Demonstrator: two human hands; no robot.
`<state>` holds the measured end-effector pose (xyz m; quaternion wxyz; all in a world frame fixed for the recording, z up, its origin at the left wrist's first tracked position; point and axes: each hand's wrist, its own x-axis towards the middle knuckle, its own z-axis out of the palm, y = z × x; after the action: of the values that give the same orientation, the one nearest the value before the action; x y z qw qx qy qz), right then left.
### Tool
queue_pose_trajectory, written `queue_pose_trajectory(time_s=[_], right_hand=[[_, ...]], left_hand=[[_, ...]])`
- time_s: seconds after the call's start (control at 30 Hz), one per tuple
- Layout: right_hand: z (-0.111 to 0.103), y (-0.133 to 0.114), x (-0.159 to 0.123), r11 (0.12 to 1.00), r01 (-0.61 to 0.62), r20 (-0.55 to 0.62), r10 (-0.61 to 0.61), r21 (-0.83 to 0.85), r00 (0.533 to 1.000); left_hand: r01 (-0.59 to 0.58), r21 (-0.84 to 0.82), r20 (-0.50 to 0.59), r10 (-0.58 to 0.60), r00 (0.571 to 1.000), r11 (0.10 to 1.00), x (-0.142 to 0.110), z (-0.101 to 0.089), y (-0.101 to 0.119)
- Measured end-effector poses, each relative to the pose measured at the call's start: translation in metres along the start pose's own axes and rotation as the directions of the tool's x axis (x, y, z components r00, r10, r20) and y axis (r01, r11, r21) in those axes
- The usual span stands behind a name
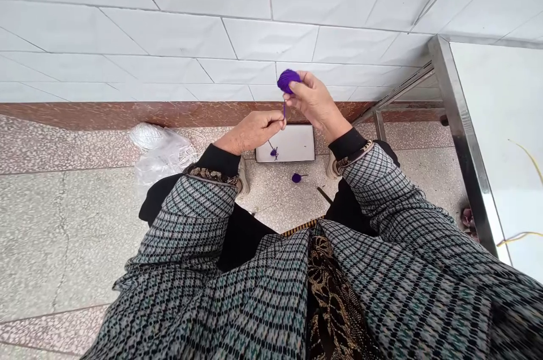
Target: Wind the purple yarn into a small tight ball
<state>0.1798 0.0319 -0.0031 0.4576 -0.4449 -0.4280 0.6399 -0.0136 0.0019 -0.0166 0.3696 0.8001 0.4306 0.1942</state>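
The right hand (314,104) grips a fuzzy ball of purple yarn (287,81), and the left hand (250,131) pinches its thin strand (284,110). Below, a purple tuft (274,152) lies on a white tray (297,142), beside a small yarn ball (296,177) on the speckled floor (271,207).

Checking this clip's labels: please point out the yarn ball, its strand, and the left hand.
Yarn ball (287,81): head view, point on the ball's purple middle.
Yarn strand (284,110): head view, point on the taut stretch below the ball.
Left hand (254,131): head view, point on the back of the hand.
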Motion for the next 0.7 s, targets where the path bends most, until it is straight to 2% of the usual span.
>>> queue_pose_trajectory(time_s=[0.07, 0.1, 0.17, 0.2, 0.27, 0.3, 0.33, 0.37, 0.4, 0.47, 0.53, 0.57, 0.63, 0.7], right_hand=[[-0.004, 0.005, 0.005, 0.977, 0.052, -0.036, -0.061, -0.206, 0.998], [-0.008, 0.007, 0.006, 0.946, 0.056, -0.012, -0.063, -0.321, 0.998], [-0.016, 0.011, 0.008, 0.868, 0.028, 0.140, 0.048, -0.496, 0.989], [-0.021, 0.012, 0.007, 0.844, 0.012, 0.254, 0.148, -0.536, 0.956], [-0.029, 0.012, 0.006, 0.867, -0.021, 0.478, 0.294, -0.497, 0.827], [-0.032, 0.011, 0.006, 0.904, -0.043, 0.557, 0.299, -0.426, 0.775], [-0.034, 0.010, 0.005, 0.942, -0.062, 0.600, 0.259, -0.329, 0.757], [-0.035, 0.008, 0.005, 0.974, -0.068, 0.601, 0.186, -0.215, 0.777], [-0.035, 0.007, 0.005, 0.993, -0.059, 0.560, 0.106, -0.101, 0.821], [-0.030, 0.004, 0.007, 0.998, 0.004, 0.389, -0.031, 0.069, 0.921], [-0.023, 0.003, 0.009, 0.993, 0.071, 0.191, -0.089, 0.098, 0.977], [-0.020, 0.004, 0.010, 0.995, 0.087, 0.109, -0.091, 0.043, 0.990], [-0.018, 0.006, 0.012, 0.976, 0.078, 0.008, -0.078, -0.203, 0.997], [-0.022, 0.009, 0.013, 0.863, 0.058, 0.054, -0.036, -0.501, 0.998]], left_hand=[[-0.006, -0.005, -0.001, 0.006, 1.000, 1.000, -0.001, -0.001, 0.005], [0.001, -0.002, -0.019, -0.001, 1.000, 1.000, -0.002, -0.002, 0.007], [0.033, 0.012, -0.066, -0.032, 0.997, 0.999, -0.003, -0.007, 0.006], [0.055, 0.020, -0.082, -0.053, 0.995, 0.998, -0.003, -0.010, 0.005], [0.095, 0.021, -0.089, -0.093, 0.992, 0.995, -0.004, -0.015, 0.001], [0.111, 0.008, -0.086, -0.110, 0.990, 0.994, -0.004, -0.017, -0.001], [0.124, -0.012, -0.081, -0.125, 0.989, 0.992, -0.003, -0.018, -0.003], [0.132, -0.037, -0.074, -0.134, 0.988, 0.991, -0.003, -0.018, -0.004], [0.134, -0.062, -0.067, -0.138, 0.988, 0.989, -0.002, -0.017, -0.004], [0.121, -0.093, -0.039, -0.125, 0.991, 0.988, -0.001, -0.013, -0.002], [0.092, -0.099, 0.030, -0.089, 0.996, 0.991, 0.000, -0.008, 0.002], [0.076, -0.099, 0.073, -0.069, 0.995, 0.992, 0.000, -0.006, 0.005], [0.052, -0.096, 0.131, -0.039, 0.991, 0.994, 0.000, -0.005, 0.008], [0.044, -0.087, 0.103, -0.035, 0.994, 0.995, -0.001, -0.006, 0.007]])
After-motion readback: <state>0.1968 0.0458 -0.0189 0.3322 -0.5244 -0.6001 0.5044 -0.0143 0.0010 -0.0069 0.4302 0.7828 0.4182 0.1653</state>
